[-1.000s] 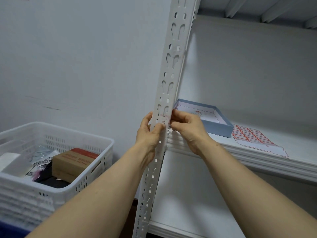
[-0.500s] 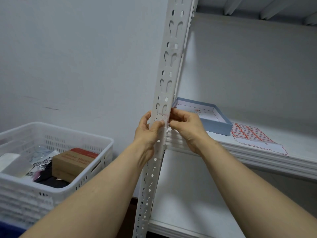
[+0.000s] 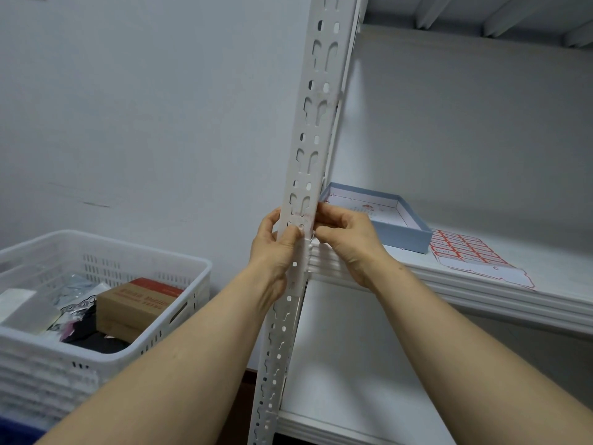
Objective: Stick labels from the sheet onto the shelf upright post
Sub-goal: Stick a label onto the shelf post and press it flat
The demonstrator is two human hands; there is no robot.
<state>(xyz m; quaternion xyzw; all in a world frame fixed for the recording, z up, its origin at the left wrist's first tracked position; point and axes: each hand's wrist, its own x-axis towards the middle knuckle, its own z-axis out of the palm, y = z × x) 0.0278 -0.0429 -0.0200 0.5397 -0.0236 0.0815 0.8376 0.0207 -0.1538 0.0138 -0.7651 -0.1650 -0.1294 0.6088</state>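
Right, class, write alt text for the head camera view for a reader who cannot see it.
A person's left hand and right hand grip the white shelf upright post, pressing a faint red-edged label onto it. On the shelf lie a label sheet and a blue tray; a white crate stands left.

Nothing here can be read. The cardboard box (image 3: pixel 138 303) left of the shelf upright post (image 3: pixel 308 155) carries red print too blurred to make out. The label sheet (image 3: pixel 465 252) right of the post shows red-framed labels with illegibly small marks.
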